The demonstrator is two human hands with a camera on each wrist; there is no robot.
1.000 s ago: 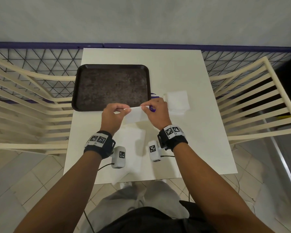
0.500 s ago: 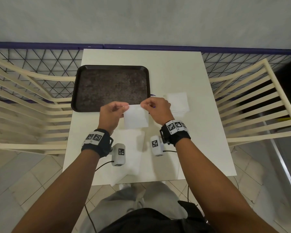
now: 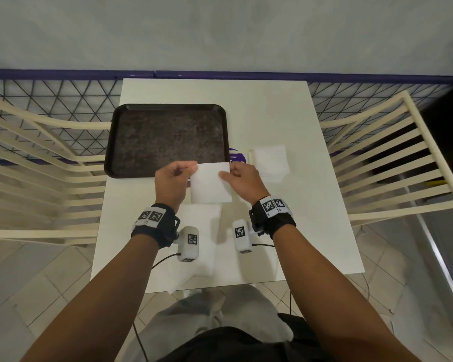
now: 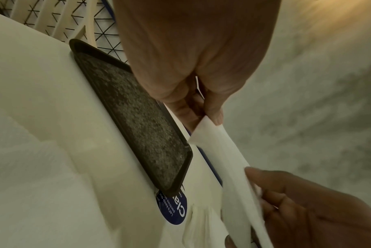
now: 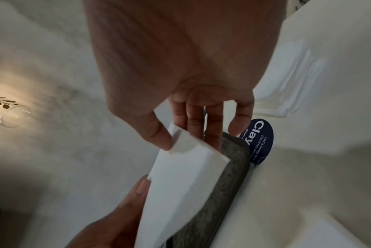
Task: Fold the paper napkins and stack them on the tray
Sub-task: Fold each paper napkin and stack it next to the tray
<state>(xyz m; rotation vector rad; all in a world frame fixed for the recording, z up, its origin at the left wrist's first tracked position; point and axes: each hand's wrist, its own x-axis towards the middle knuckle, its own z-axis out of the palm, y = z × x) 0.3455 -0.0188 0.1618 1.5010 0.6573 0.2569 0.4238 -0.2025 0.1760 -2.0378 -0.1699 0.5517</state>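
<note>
From the head view, the left hand and the right hand hold up one white napkin between them. Each hand pinches a top corner, and the napkin hangs down above the tabletop. The dark tray lies just past the left hand. A pile of napkins lies just past the right hand, to its right. A blue sticker peeks out between the tray and the pile. Another flat napkin lies on the tabletop under the wrists.

From the left wrist view, the left hand pinches the napkin corner with thumb and finger. The right hand grips the other end. The tray is below the hand.

From the right wrist view, the right hand pinches the napkin with its thumb in front and its fingers behind. The left hand holds the far corner. The tray and sticker lie past the fingertips.
</note>
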